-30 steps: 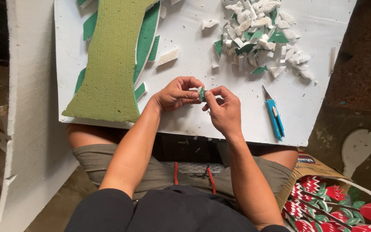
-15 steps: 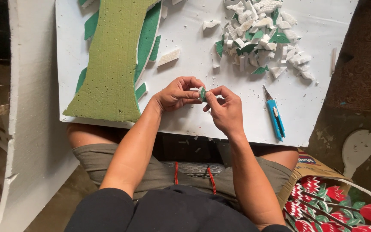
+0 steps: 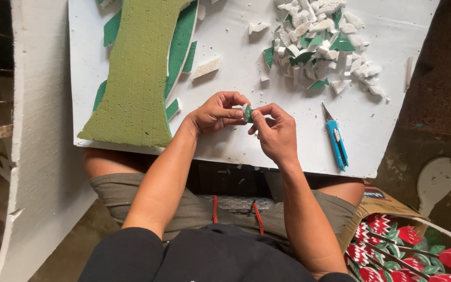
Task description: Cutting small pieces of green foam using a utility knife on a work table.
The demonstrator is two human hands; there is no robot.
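Observation:
Both hands meet over the white foam board (image 3: 225, 141) on my lap. My left hand (image 3: 215, 111) and my right hand (image 3: 275, 130) pinch a small green-and-white foam piece (image 3: 247, 113) between their fingertips. To the left lies a big olive-green foam shape (image 3: 134, 78) with darker green offcuts at its edges. A blue utility knife (image 3: 335, 139) rests on the board just right of my right hand.
A heap of white and green foam scraps (image 3: 319, 44) sits at the board's far right. One white scrap (image 3: 206, 68) lies beside the green shape. A tall white foam slab (image 3: 40, 156) stands at the left. A cloth with red flowers (image 3: 408, 245) lies at the lower right.

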